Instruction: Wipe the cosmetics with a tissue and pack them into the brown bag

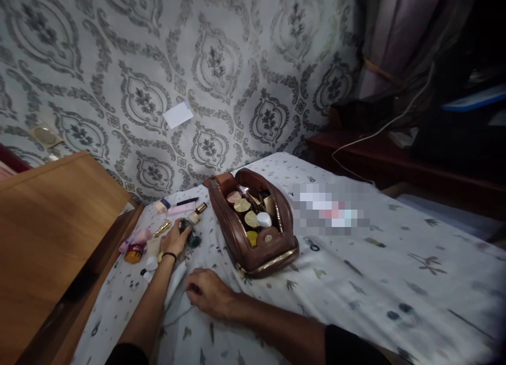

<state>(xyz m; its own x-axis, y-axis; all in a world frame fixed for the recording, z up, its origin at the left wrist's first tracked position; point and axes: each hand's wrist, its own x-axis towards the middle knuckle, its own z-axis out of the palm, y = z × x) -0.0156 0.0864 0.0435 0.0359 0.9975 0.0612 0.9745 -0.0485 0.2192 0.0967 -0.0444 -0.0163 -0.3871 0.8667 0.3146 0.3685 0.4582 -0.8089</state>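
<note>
My left hand (174, 239) reaches out over the bed, its fingers wrapped round a small dark round jar (185, 226) among loose cosmetics. A black band circles that wrist. Closer to me, my right hand (207, 292) rests on the white patterned sheet (356, 280) with its fingers curled under; what they hold, if anything, is hidden. An open brown leather cosmetics bag (253, 223) lies just beyond the right hand, filled with gold-lidded pots and a white cap.
Loose tubes, a pink bottle (136, 238), an orange jar (133, 254) and a gold lipstick (162, 228) lie left of the bag. A wooden headboard (51, 233) stands at the left. A patterned wall is behind, with dark furniture and a white cable (379, 128) at the right.
</note>
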